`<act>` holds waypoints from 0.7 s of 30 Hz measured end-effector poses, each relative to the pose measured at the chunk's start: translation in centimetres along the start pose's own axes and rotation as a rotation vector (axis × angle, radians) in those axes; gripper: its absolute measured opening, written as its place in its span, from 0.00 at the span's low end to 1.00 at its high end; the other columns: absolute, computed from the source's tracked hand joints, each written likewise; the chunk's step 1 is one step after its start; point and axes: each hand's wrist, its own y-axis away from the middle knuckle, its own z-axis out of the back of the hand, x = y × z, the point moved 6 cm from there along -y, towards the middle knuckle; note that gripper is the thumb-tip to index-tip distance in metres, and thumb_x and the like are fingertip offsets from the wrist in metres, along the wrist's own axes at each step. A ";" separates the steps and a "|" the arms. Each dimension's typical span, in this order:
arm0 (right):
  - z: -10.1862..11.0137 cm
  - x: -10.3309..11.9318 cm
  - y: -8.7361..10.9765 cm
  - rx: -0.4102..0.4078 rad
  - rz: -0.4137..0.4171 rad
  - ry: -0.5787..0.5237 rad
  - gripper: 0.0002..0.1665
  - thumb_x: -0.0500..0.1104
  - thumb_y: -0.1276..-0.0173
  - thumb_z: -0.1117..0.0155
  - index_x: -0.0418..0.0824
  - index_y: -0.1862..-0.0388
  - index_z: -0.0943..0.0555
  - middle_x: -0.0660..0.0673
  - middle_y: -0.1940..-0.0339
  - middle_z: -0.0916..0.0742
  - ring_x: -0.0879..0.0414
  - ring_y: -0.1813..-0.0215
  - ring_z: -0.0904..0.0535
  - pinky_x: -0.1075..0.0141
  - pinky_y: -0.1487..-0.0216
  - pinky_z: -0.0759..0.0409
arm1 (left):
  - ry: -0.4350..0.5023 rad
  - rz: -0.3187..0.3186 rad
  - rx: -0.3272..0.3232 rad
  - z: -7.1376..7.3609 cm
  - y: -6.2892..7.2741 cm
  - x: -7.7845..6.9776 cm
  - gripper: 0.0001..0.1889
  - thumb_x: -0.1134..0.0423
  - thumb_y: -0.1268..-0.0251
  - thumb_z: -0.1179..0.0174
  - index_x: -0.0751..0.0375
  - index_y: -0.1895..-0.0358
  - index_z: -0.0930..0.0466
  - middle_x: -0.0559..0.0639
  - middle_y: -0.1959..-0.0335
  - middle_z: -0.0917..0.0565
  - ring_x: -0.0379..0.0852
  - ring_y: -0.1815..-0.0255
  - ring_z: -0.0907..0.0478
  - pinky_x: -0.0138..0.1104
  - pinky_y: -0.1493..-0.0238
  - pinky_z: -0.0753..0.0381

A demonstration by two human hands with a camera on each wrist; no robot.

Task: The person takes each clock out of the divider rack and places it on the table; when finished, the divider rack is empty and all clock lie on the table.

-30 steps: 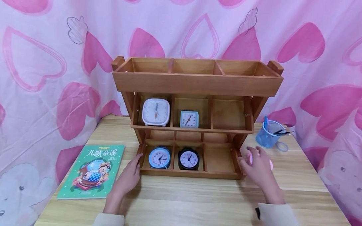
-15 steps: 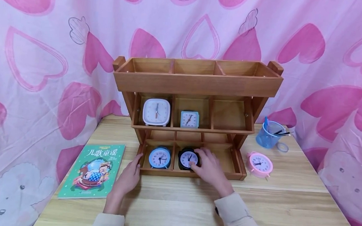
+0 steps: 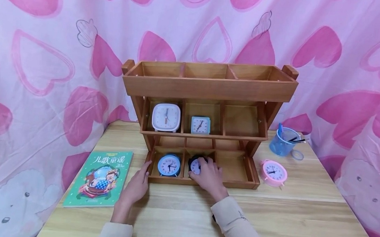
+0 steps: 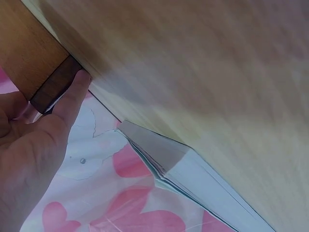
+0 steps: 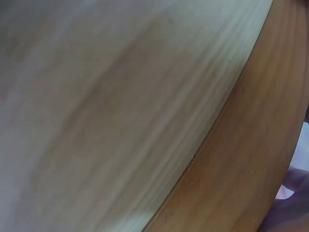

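Observation:
In the head view, a black alarm clock sits in the bottom middle compartment of a brown wooden three-tier shelf. My right hand grips it, thumb at the lower front of the dial and fingers over its right side, hiding much of the face. Against the left end of the bottom tier rests my left hand, its fingers extended along the wood; the left wrist view shows a fingertip at the lower corner. A blue alarm clock stands in the bottom left compartment, between my hands.
On the middle tier stand a white clock and a small turquoise clock. A pink alarm clock is on the table right of the shelf, near a blue mesh pen cup and a tape roll. A green book lies left.
My right hand has moved left from beside the pink alarm clock to the black alarm clock and now grips it, its dial turned slightly. The left hand stays at the shelf's left end.

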 end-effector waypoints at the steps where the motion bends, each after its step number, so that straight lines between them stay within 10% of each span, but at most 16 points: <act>1: 0.0 0.0 0.0 -0.006 -0.004 -0.003 0.37 0.61 0.43 0.27 0.42 0.40 0.22 0.33 0.39 0.22 0.36 0.45 0.23 0.31 0.43 0.30 | 0.000 0.001 0.000 0.0 0.0 0.0 0.26 0.63 0.18 0.64 0.57 0.21 0.48 0.72 0.28 0.36 0.68 0.27 0.39 0.60 0.31 0.35; 14: 5.6 -0.7 1.1 -0.136 0.001 -0.191 0.34 0.59 0.43 0.27 0.45 0.40 0.20 0.36 0.37 0.22 0.40 0.42 0.25 0.42 0.45 0.24 | 0.003 0.003 0.003 0.1 -0.2 -0.2 0.26 0.63 0.18 0.65 0.55 0.21 0.49 0.73 0.29 0.36 0.70 0.28 0.38 0.61 0.31 0.35; 21: 10.5 -5.8 3.9 -0.232 -0.008 -0.199 0.29 0.53 0.42 0.26 0.43 0.43 0.18 0.33 0.39 0.23 0.38 0.45 0.25 0.41 0.49 0.22 | 0.009 0.017 0.019 0.1 0.0 0.1 0.26 0.62 0.18 0.65 0.54 0.21 0.50 0.71 0.27 0.37 0.68 0.27 0.40 0.60 0.31 0.35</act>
